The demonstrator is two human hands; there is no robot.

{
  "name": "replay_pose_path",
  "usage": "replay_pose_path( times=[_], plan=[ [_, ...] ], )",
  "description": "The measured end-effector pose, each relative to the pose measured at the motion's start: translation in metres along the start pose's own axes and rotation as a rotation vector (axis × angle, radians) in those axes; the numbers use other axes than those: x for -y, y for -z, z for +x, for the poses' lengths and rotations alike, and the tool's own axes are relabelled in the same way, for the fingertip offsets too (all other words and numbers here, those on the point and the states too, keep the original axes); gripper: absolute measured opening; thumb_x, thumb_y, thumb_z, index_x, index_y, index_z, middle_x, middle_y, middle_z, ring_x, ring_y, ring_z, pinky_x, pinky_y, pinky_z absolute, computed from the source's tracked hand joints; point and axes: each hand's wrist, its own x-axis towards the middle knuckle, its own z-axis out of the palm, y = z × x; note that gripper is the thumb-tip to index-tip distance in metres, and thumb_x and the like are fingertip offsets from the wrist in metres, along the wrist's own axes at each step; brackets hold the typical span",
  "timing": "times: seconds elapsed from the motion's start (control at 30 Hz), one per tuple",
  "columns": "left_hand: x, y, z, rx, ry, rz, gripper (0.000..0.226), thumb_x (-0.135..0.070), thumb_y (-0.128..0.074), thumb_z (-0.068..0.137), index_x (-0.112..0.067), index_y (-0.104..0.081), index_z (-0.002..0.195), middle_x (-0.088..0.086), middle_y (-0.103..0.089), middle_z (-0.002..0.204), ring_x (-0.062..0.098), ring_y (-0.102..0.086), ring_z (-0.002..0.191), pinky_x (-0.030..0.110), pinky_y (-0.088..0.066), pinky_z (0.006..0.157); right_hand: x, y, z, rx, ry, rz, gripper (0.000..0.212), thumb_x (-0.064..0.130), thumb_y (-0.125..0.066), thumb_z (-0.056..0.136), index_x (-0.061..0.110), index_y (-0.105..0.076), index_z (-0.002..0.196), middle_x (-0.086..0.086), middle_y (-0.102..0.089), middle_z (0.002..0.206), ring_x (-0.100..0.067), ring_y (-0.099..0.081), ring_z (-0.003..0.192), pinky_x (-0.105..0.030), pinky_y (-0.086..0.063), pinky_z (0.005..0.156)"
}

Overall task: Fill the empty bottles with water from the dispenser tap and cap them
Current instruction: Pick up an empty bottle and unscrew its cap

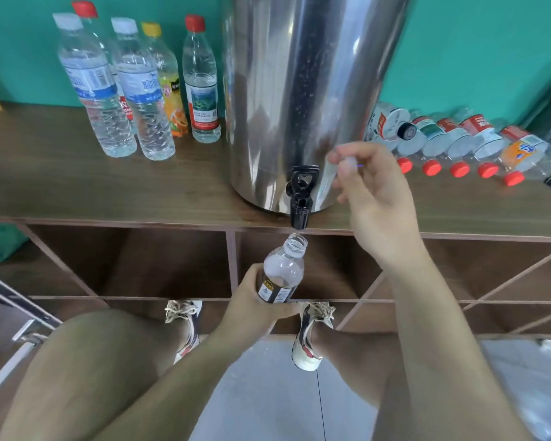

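Observation:
A tall steel water dispenser (pixel 299 90) stands on the wooden shelf top (pixel 109 186), its black tap (pixel 300 198) hanging over the front edge. My left hand (pixel 255 310) grips a clear uncapped bottle with a dark label (pixel 282 275), tilted, its open mouth just below the spout. No water is running. My right hand (pixel 376 198) hovers just right of the tap. Its curled fingers pinch a small pale bottle cap (pixel 344 162), which is blurred.
Several capped, filled bottles (pixel 121 90) stand left of the dispenser. Several capped, empty bottles (pixel 458 144) lie in a row on the right of the shelf top. Open shelf compartments (pixel 140 262) are below, and my knees and shoes are over the tiled floor.

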Motion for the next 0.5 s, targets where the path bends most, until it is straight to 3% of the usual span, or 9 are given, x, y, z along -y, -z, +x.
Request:
replay_pose_path(
  times=[0.07,0.23,0.37,0.5],
  plan=[
    [0.004,-0.005,0.008,-0.010,0.000,-0.006,0.064,-0.004,-0.093,0.068,-0.027,-0.057,0.114,-0.012,-0.073,0.096,-0.006,-0.068,0.083,0.009,-0.050,0.065,0.011,-0.003,0.004,0.054,0.068,-0.076,0.025,0.017,-0.040,0.106,0.024,-0.064,0.103,0.021,-0.060,0.087,0.001,-0.054,0.082,-0.020,-0.040,0.081],
    [0.011,-0.011,0.023,-0.027,0.001,-0.017,0.064,-0.009,-0.094,0.068,-0.033,-0.057,0.114,-0.018,-0.073,0.095,-0.004,-0.069,0.087,0.010,-0.051,0.068,0.019,-0.009,-0.002,0.044,0.087,-0.131,0.026,0.011,-0.035,0.100,0.021,-0.058,0.092,0.012,-0.055,0.074,-0.003,-0.050,0.067,-0.017,-0.035,0.065],
    [0.012,-0.013,0.027,-0.032,0.002,-0.055,0.065,-0.009,-0.093,0.070,-0.033,-0.057,0.118,-0.020,-0.073,0.096,-0.005,-0.069,0.088,0.010,-0.052,0.067,0.010,-0.005,0.000,-0.024,-0.005,-0.153,0.027,0.016,-0.036,0.098,0.024,-0.061,0.094,0.007,-0.065,0.085,-0.002,-0.054,0.071,-0.027,-0.042,0.069],
    [0.012,-0.013,0.029,-0.048,-0.007,-0.074,0.066,-0.012,-0.094,0.070,-0.036,-0.056,0.118,-0.019,-0.073,0.099,-0.005,-0.068,0.092,0.011,-0.053,0.068,0.006,-0.001,-0.003,-0.036,-0.114,-0.088,0.032,0.014,-0.037,0.101,0.028,-0.065,0.096,0.005,-0.064,0.088,-0.012,-0.050,0.066,-0.034,-0.042,0.060]
  ],
)
